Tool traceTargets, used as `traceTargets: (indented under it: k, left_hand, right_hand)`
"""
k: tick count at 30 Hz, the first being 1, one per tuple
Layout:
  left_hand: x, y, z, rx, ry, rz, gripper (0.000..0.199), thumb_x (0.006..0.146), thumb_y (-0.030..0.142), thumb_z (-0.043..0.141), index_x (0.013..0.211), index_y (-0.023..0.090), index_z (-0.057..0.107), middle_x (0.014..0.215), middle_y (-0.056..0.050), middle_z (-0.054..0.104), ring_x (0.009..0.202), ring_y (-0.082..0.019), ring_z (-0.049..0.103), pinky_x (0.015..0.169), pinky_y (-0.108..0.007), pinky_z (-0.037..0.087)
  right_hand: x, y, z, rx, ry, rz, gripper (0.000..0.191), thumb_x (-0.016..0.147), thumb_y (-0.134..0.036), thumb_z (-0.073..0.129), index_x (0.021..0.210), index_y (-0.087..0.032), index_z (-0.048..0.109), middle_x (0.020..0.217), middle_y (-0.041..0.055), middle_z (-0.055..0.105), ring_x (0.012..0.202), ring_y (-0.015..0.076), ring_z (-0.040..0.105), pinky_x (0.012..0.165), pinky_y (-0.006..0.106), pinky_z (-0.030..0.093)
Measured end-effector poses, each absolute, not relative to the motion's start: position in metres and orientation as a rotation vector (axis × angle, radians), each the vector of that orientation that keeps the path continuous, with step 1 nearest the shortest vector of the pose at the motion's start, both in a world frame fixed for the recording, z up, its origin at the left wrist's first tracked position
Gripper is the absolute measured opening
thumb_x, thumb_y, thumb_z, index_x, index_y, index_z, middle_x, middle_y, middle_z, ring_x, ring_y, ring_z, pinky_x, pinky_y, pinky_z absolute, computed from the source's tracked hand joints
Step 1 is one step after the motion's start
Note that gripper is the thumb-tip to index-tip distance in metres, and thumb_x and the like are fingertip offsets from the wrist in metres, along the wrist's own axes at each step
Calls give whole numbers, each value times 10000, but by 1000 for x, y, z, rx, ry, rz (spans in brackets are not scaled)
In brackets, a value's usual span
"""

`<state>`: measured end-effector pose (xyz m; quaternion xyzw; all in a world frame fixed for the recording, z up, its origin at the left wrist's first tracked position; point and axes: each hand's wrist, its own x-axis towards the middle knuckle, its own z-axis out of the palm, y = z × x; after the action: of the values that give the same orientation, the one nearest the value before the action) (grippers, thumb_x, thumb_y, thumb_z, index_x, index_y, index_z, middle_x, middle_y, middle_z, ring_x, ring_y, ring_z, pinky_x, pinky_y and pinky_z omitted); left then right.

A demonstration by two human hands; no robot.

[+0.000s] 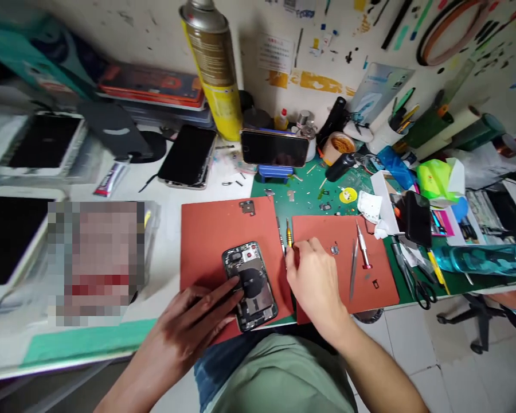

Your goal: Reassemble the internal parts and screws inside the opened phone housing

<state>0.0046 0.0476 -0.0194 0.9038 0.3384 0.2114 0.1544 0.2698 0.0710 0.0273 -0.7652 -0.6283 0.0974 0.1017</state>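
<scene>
An opened smartphone (254,287), its inner parts exposed, lies slightly tilted on the left red-brown mat (202,241). My left hand (193,321) rests on its left side, with stretched fingers lying over the edge and its inside. To the right, my right hand (312,275) is closed, its fingers curled together at the gap between the mats; what they hold is hidden. Just beyond those fingers are a gold-coloured screwdriver (289,232) and a thin metal tool (280,232). A small dark metal part (247,207) lies at the left mat's top.
On the right mat (313,229) lie tweezers (353,269), a silver screwdriver (362,244) and small parts. Scissors (424,292) and a blue bottle (481,261) are farther right. A phone on a stand (275,148) and a spray can (215,74) stand behind.
</scene>
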Motion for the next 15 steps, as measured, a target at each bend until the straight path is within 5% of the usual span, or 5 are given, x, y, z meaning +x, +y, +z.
traceTargets:
  k: [5, 15]
  left_hand:
    - [9, 48, -11, 2603, 957, 563, 523, 1044, 93, 605, 1551, 206, 544, 1541, -96, 645, 1011, -207, 612, 940, -399, 568]
    - [11, 47, -6, 2596, 985, 537, 426, 1038, 24, 532, 1411, 200, 639, 1512, -37, 670, 934, -211, 503, 871, -361, 510]
  right_hand:
    - [269, 87, 20, -2311, -1864, 263, 205, 958, -229, 610, 880, -140, 777, 891, 171, 769, 637, 243, 702, 602, 333, 441]
    - [316, 43, 66, -1945, -1169, 403, 226, 850, -429, 821, 1000, -261, 836, 806, 32, 782, 639, 194, 708, 600, 344, 565]
